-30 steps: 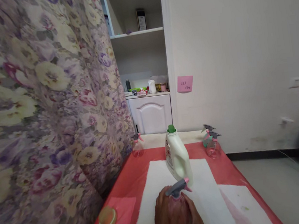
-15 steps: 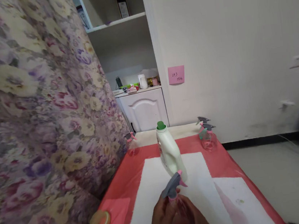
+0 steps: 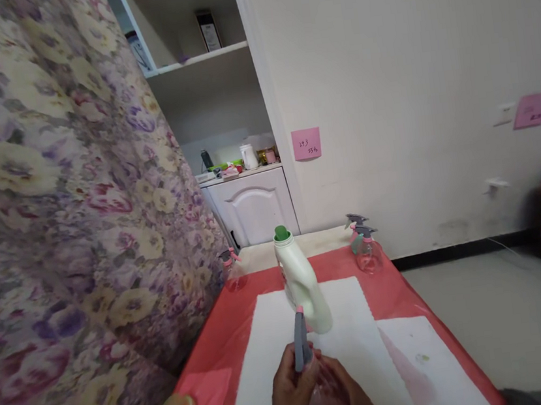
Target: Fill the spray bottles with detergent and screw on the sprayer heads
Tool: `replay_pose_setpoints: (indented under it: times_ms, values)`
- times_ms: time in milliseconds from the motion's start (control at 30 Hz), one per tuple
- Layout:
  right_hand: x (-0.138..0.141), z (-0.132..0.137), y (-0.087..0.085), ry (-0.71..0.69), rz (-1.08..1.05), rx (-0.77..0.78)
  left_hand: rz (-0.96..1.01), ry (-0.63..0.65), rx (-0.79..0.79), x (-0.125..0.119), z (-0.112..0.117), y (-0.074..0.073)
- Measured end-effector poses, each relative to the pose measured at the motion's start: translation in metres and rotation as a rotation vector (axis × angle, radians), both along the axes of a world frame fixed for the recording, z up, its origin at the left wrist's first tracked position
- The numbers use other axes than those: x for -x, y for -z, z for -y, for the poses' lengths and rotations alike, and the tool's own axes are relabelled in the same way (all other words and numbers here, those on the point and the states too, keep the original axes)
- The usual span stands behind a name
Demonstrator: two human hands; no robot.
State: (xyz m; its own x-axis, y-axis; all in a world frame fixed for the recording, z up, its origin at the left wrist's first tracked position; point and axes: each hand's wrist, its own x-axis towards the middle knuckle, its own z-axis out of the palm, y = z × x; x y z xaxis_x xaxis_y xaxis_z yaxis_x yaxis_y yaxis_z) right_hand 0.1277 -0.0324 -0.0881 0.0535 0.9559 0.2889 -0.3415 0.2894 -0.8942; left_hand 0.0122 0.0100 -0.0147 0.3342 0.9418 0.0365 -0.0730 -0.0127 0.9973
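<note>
Head cam: L hand (image 3: 290, 384) had fingers curled round spray bottle (image 3: 327, 402) neck, R hand (image 3: 351, 389) round its body, over white sheet (image 3: 357, 343), near pale-green jug (image 3: 304, 284). Grey sprayer head (image 3: 300, 343) had swung from rightward to away, prob. bottle turned w/ it.

A spray bottle (image 3: 301, 346) is being gripped at the neck by the left hand (image 3: 288, 389) and around the body by the right hand (image 3: 349, 390), over a white sheet (image 3: 354, 343). Beyond the bottle, a pale green jug (image 3: 304, 282) is being supported by the sheet, by which a red tablecloth (image 3: 400, 296) is being partly covered.
</note>
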Motion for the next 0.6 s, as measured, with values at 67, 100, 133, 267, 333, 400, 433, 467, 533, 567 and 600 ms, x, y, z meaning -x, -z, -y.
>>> replay_pose_setpoints:
  times_ms: [67,100,133,267,333,400,433,467,533,567,600]
  values:
    - [0.002,0.003,-0.005,0.022,0.002,-0.009,0.014,0.042,-0.01,0.003,0.003,-0.004]
    - [0.003,0.004,-0.008,0.036,0.006,-0.013,0.027,0.076,-0.005,0.006,0.004,-0.006]
    - [0.003,0.006,-0.009,0.047,0.012,-0.019,0.042,0.105,0.003,0.008,0.004,-0.007]
    - [0.003,0.008,-0.01,0.063,0.041,-0.042,0.099,0.116,0.016,0.011,0.005,-0.008]
    - [0.003,0.007,-0.007,0.075,0.064,-0.039,0.108,0.057,-0.008,0.008,0.007,-0.007]
    - [0.003,0.006,-0.005,0.082,0.071,-0.034,0.104,-0.003,-0.035,0.004,0.009,-0.007]
    - [0.003,0.005,-0.003,0.086,0.066,-0.033,0.098,-0.022,-0.046,0.002,0.009,-0.007]
    - [0.003,0.004,-0.002,0.092,0.058,-0.034,0.087,-0.032,-0.053,0.002,0.01,-0.008]
    - [0.002,0.003,0.0,0.105,0.047,-0.032,0.067,-0.04,-0.057,0.003,0.009,-0.008]
    - [0.001,0.002,0.0,0.104,0.046,-0.033,0.066,-0.032,-0.053,0.005,0.008,-0.008]
    - [0.001,0.001,0.001,0.092,0.042,-0.038,0.07,-0.016,-0.041,0.007,0.008,-0.008]
